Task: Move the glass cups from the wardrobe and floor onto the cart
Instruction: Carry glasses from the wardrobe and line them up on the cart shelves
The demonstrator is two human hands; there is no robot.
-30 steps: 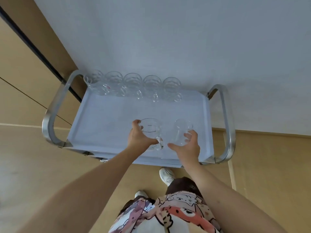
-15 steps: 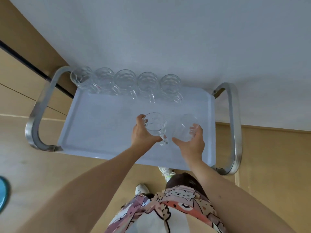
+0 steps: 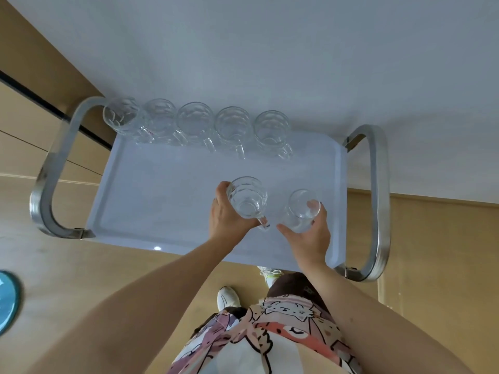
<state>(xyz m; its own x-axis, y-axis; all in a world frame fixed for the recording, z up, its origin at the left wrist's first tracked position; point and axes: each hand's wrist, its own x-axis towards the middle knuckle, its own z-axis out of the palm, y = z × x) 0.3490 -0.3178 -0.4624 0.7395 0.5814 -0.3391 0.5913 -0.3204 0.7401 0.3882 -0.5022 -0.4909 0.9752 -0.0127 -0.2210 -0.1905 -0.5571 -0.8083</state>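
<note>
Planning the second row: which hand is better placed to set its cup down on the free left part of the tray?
Left. The left hand and its cup are nearest the cart tray's bare left side; the right hand is near the right edge.

Five clear glass cups point(image 3: 197, 125) stand in a row along the far edge of the cart point(image 3: 162, 201), close together, each with a handle. They are bumpy on the sides and sit upright. The cart has a pale blue top and shiny metal bars at both ends. Two more cups are over the near part: a bumpy one with a handle point(image 3: 247, 198) and a smoother one point(image 3: 302, 211) just beside it (both held in the hands).
</note>
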